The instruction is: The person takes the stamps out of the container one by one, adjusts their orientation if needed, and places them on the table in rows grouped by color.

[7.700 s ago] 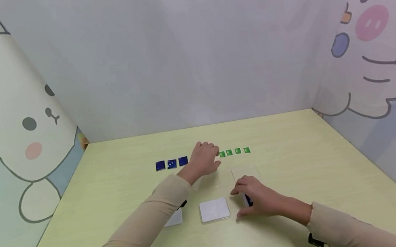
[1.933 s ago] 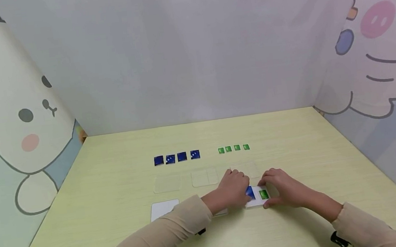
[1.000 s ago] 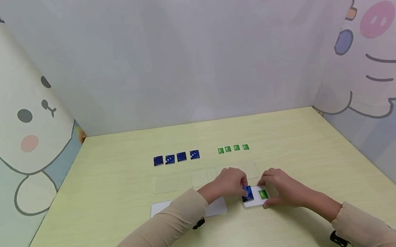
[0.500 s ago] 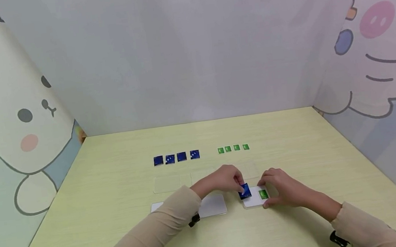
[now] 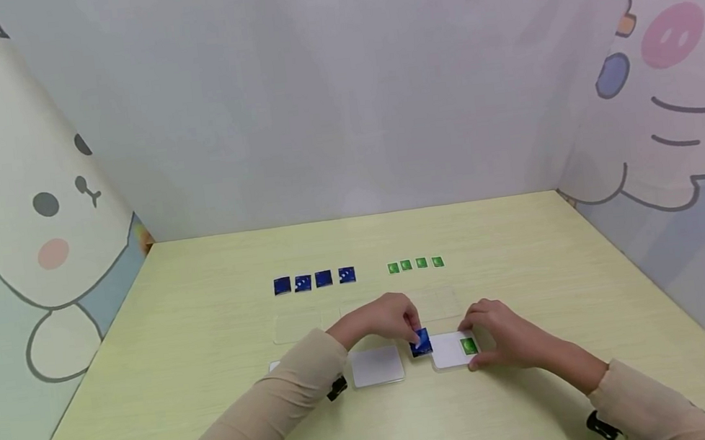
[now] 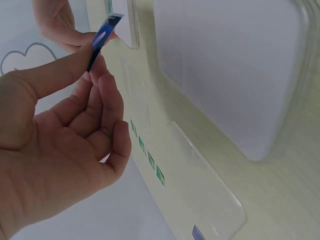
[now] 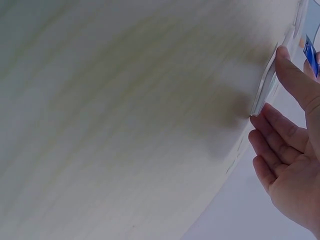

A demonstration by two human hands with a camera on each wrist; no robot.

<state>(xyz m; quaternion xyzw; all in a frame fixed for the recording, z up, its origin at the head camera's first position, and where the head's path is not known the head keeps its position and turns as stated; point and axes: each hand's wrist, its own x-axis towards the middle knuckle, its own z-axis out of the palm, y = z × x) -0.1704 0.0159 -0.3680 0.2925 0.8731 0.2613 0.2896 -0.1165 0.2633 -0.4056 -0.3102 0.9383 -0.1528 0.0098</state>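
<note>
My left hand (image 5: 388, 316) pinches a small blue square card (image 5: 420, 343) between thumb and fingertips, just left of a white rectangular box (image 5: 447, 351). In the left wrist view, the blue card (image 6: 104, 37) is seen nearly edge-on and held off the table. At the right, my right hand (image 5: 503, 337) grips that white box by its front and back edges, thumb in front. A green square piece (image 5: 468, 346) lies on the right part of the box's top. In the right wrist view, the box (image 7: 264, 82) appears edge-on between thumb and fingers.
Another white box (image 5: 377, 367) stands to the left, with a further one (image 5: 274, 365) mostly behind my left sleeve. Clear flat lids (image 5: 297, 326) lie behind them. Farther back are several blue square cards (image 5: 323, 278) and several green pieces (image 5: 421, 263) in rows.
My left hand has lifted the blue card from the right-hand box and carried it left, past the box's edge. My right hand has stayed on the box.
</note>
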